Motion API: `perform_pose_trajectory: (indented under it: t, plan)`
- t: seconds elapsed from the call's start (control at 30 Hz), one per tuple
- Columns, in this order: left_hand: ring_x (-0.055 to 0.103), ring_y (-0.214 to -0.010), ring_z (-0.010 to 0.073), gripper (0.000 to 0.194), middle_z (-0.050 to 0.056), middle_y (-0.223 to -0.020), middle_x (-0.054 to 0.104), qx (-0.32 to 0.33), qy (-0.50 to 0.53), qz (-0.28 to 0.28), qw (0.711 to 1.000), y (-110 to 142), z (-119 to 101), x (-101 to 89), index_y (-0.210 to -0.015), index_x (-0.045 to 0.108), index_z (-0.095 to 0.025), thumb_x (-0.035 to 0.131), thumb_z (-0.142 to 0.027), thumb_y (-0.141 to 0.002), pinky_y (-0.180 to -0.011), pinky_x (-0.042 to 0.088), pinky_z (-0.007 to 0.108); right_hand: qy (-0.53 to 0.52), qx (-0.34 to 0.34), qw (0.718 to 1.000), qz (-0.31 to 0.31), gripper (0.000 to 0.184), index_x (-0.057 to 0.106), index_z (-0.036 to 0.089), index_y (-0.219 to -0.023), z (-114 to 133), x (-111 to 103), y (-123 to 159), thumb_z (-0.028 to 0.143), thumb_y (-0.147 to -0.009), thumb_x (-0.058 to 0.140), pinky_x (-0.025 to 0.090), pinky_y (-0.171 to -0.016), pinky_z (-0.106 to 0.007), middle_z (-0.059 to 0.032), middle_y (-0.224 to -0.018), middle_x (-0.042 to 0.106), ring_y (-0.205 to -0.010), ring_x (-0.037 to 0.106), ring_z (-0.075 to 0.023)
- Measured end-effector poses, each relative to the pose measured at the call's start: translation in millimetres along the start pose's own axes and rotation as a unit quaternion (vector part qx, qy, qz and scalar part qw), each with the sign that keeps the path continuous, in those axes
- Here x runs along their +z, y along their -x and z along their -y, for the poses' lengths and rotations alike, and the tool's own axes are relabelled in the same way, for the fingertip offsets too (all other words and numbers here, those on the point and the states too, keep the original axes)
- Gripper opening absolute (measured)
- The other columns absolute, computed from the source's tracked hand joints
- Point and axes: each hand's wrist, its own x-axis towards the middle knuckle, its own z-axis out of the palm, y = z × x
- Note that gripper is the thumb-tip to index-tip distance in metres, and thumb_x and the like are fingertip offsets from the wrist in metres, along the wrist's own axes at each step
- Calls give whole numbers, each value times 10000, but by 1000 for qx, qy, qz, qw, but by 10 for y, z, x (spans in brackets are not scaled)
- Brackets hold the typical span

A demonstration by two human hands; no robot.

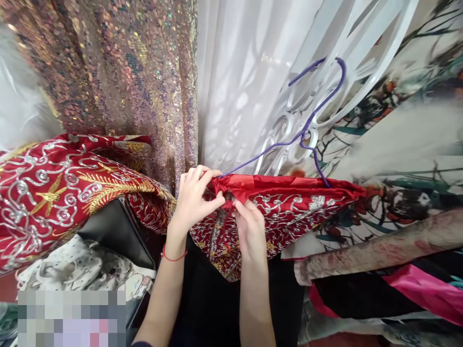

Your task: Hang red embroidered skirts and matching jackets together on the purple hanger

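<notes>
1. One red garment (314,205) is in front of the person, in both hands; its upper band is smooth and shiny, its body has curling silver and gold embroidery.
2. The left hand (193,200) grasps the band's end between thumb and fingers; one thin red bracelet (174,256) circles this wrist.
3. The right hand (250,224) pinches the red cloth with thumb and forefinger.
4. One slim purple hanger (277,144), with one curved hook, meets the band.
5. Behind are one sequined cloth (137,72), rough and glittering, and one white frame (376,82) of curved bars.
</notes>
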Motion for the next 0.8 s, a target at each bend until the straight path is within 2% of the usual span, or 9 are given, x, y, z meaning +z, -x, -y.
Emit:
perform_pose_trajectory:
  t: [0.1,0.23,0.33,0.4,0.47,0.57,0.63,0.7,0.8]
  plan:
    - [537,-1074,260,371,53,-1125,617,13,4,14,1000,-23,87,7,-1165,601,-239,567,-180,-800,-927,378,397,63,-33,997,-21,223,676,184,-704,-9,-228,109,384,-786,729,476,-828,-310,-31,-884,656,-899,615,-181]
    - [534,-1086,266,565,67,-1130,608,25,9,10,1000,-49,207,53,-1198,597,-260,437,-15,-715,-900,376,407,95,-95,972,-195,242,695,171,-747,14,-808,188,401,-820,679,477,-770,-317,-39,-843,661,-853,624,-186]
    - [538,-1068,265,627,63,-1099,607,33,20,3,999,-66,236,99,-1189,603,-277,412,13,-667,-878,380,407,121,-168,912,-354,269,620,183,-636,38,-1211,163,389,-774,725,448,-650,-299,9,-673,580,-658,540,-144]
    - [543,-1039,266,587,60,-1066,608,30,17,0,999,-74,210,101,-1176,609,-276,427,-6,-688,-867,383,407,150,-245,869,-403,333,539,199,-574,58,-1287,127,376,-778,735,429,-614,-290,34,-626,514,-603,480,-124]
    - [549,-1008,268,500,61,-1045,610,27,5,1,1000,-89,167,63,-1189,609,-263,473,-64,-750,-861,388,407,194,-289,863,-365,310,542,201,-621,85,-1158,91,360,-793,745,455,-648,-286,34,-665,537,-634,514,-123]
    - [572,-994,258,384,65,-1049,626,53,-6,12,999,-163,138,-62,-1242,605,-230,562,-219,-861,-876,400,395,280,-264,904,-188,175,642,194,-840,120,-698,31,335,-816,744,503,-686,-281,2,-794,638,-722,610,-137]
    - [598,-950,227,292,54,-1022,653,87,3,23,996,-253,158,-154,-1178,639,-217,597,-309,-904,-865,407,364,317,-252,908,-106,140,669,188,-900,124,-354,-22,325,-871,683,513,-686,-279,-20,-822,673,-739,630,-142]
    - [593,-807,174,201,23,-899,665,113,35,37,992,-353,190,-222,-992,670,-205,619,-387,-923,-773,412,311,328,-256,906,-74,129,669,186,-884,109,-66,-75,314,-893,649,509,-663,-269,-21,-804,685,-712,622,-134]
    - [449,-570,110,376,-31,-634,551,125,59,50,989,-449,194,-261,-713,590,-191,600,-490,-941,-582,325,268,332,-279,897,-86,119,627,193,-826,64,206,-114,299,-874,651,492,-608,-251,0,-743,668,-629,585,-116]
